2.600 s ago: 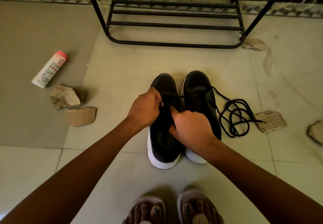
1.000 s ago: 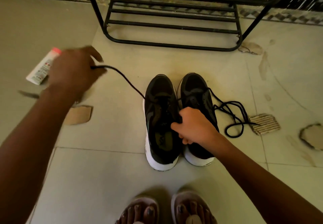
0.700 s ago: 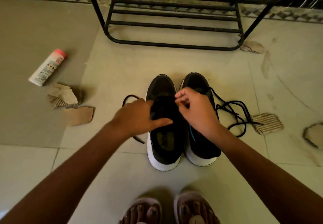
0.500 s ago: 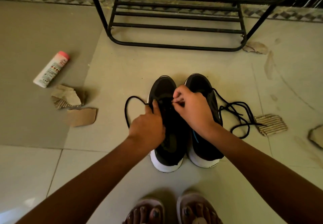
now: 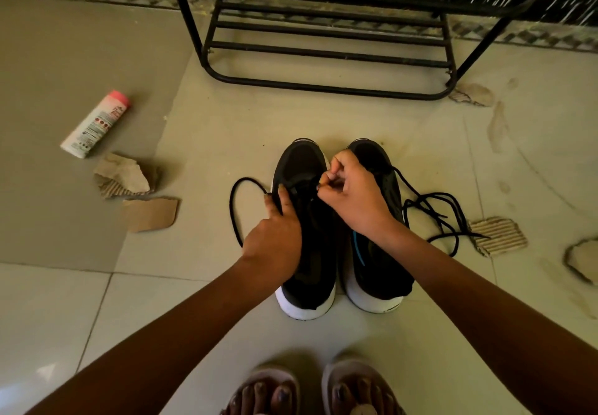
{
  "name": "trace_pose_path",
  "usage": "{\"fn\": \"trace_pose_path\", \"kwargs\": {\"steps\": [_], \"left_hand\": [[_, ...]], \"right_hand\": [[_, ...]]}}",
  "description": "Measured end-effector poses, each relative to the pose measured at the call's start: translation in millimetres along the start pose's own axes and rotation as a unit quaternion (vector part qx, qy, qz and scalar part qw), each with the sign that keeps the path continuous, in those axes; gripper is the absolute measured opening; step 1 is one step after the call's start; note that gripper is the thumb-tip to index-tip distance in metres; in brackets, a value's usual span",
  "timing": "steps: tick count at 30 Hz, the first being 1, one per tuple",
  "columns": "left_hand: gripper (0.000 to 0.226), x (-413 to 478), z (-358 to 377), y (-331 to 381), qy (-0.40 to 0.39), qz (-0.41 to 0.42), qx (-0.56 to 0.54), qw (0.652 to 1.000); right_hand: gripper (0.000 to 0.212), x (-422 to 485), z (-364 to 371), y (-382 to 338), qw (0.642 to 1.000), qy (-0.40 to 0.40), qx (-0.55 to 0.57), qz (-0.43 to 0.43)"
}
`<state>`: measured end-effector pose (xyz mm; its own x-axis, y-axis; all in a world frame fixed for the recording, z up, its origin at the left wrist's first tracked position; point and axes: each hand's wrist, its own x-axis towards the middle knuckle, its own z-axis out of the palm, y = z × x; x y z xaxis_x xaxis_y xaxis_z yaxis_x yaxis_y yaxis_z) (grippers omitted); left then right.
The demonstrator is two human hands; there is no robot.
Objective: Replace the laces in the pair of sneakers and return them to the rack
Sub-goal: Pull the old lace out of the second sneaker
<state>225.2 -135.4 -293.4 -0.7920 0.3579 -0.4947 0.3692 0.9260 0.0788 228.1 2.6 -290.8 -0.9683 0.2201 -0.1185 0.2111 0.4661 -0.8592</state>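
Lace (image 5: 233,211) looks limp; right hand (image 5: 354,199) pinches its tip, left hand (image 5: 275,240) grips the sneaker (image 5: 307,253) mid-frame.

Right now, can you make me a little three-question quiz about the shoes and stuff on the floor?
1. True or false: both sneakers are already on the black rack.
2. Which sneaker are both hands working on? A) left sneaker B) right sneaker C) neither
3. Fill in: the white bottle lying on the floor has a ____ cap.

Key
1. False. Both stand on the floor in front of the rack.
2. A. The left hand steadies it while the right hand pinches the black lace over its eyelets. A second lace lies loose beside the right sneaker.
3. Pink.
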Motion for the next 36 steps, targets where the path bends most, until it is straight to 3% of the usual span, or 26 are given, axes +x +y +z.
{"fn": "trace_pose_path", "kwargs": {"steps": [5, 9, 15, 21, 24, 27, 31, 36], "left_hand": [[0.08, 1, 1, -3, -0.008, -0.005, 0.0, 1.0], [0.08, 0, 0, -2, -0.007, -0.002, 0.006, 1.0], [0.076, -2, -2, 1, -0.012, 0.002, 0.016, 1.0], [0.074, -3, -1, 4, -0.016, 0.0, 0.019, 1.0], [0.073, -3, -1, 3, -0.008, 0.004, 0.018, 1.0], [0.078, -5, 0, 1, -0.004, 0.0, 0.001, 1.0], [0.083, -6, 0, -1, -0.002, 0.002, -0.004, 1.0], [0.082, -3, 3, -1, 0.001, 0.015, 0.015, 1.0]], "right_hand": [[0.032, 1, -1, 3, 0.995, -0.011, 0.102, -0.006], [0.031, 4, -5, 4, 0.993, -0.028, 0.117, -0.004], [0.034, 2, -7, -8, 0.994, -0.071, -0.05, -0.064], [0.028, 13, -22, -18, 0.988, -0.142, -0.062, -0.026], [0.034, 12, -33, -25, 0.964, -0.206, -0.169, -0.017], [0.034, 11, -49, -29, 0.957, -0.117, -0.265, -0.027], [0.031, 8, -78, -29, 0.95, 0.011, -0.311, -0.013], [0.032, 8, -111, -20, 0.917, 0.193, -0.348, -0.023]]}}
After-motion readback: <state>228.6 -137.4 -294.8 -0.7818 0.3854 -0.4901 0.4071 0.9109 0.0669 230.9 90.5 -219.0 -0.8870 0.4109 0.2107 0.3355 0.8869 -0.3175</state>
